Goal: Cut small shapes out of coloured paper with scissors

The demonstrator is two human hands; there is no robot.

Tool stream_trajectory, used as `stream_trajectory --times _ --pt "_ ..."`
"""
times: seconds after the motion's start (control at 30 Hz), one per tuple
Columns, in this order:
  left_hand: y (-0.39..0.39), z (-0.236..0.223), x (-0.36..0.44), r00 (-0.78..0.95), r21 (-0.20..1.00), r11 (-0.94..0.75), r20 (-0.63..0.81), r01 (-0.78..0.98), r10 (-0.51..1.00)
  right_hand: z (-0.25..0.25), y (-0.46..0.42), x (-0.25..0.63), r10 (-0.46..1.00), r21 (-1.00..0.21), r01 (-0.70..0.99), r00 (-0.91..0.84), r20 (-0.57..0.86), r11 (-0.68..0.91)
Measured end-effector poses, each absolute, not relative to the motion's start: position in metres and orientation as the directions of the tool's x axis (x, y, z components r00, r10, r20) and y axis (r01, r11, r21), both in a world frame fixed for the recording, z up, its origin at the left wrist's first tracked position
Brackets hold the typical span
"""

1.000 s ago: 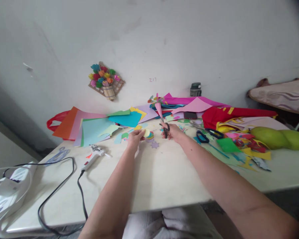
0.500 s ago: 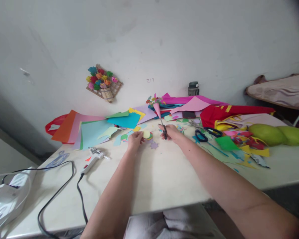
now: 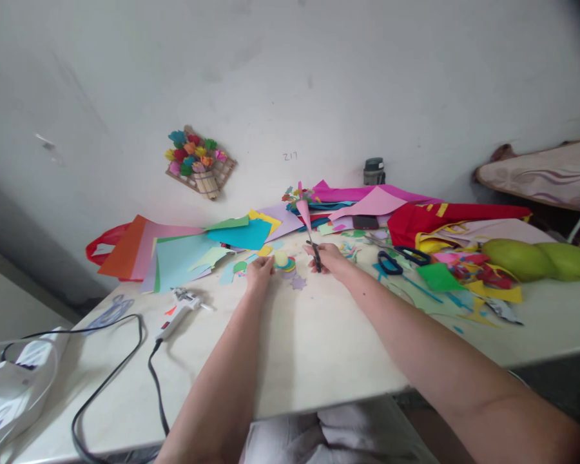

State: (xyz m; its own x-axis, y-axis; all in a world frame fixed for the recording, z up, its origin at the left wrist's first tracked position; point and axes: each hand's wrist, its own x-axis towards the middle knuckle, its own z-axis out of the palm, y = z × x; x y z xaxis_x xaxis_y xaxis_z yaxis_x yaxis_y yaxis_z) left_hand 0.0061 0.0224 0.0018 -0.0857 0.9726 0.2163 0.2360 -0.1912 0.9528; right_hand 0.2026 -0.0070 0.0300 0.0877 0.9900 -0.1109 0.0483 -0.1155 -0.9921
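Observation:
My left hand [image 3: 261, 272] pinches the edge of a small pale yellow paper circle [image 3: 281, 259] above the table. Just under and beside that circle lie several coloured paper discs [image 3: 289, 267], partly hidden by it. A lilac flower-shaped paper cutout [image 3: 298, 283] rests flat in front of them. My right hand [image 3: 332, 259] is closed around black-handled scissors [image 3: 316, 255], their blades pointing away from me. Behind the scissors stands a pink paper cone [image 3: 303, 209] with small colourful shapes around its top.
On the left are a glue gun [image 3: 176, 319] with a black cord and a white power strip [image 3: 22, 386]. Coloured paper sheets [image 3: 181, 258] spread along the wall. Another pair of scissors [image 3: 390, 263], paper scraps [image 3: 437, 277] and a green bulging object [image 3: 517, 259] lie right.
The scissors have tilted slightly in my right hand. The pale yellow circle has shifted a little to the left with my left hand, showing more of the discs beneath.

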Motion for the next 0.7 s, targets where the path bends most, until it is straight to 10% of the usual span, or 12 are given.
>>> stream_trajectory --times 0.33,0.7 --pt "0.02 0.011 0.012 -0.19 0.712 -0.003 0.191 0.702 0.963 0.028 -0.008 0.201 0.992 -0.992 0.073 0.077 -0.098 -0.104" --pt "0.008 0.039 -0.067 -0.649 0.627 0.42 0.185 0.656 0.738 0.024 -0.004 0.199 0.992 -0.97 0.224 0.107 -0.069 -0.092"
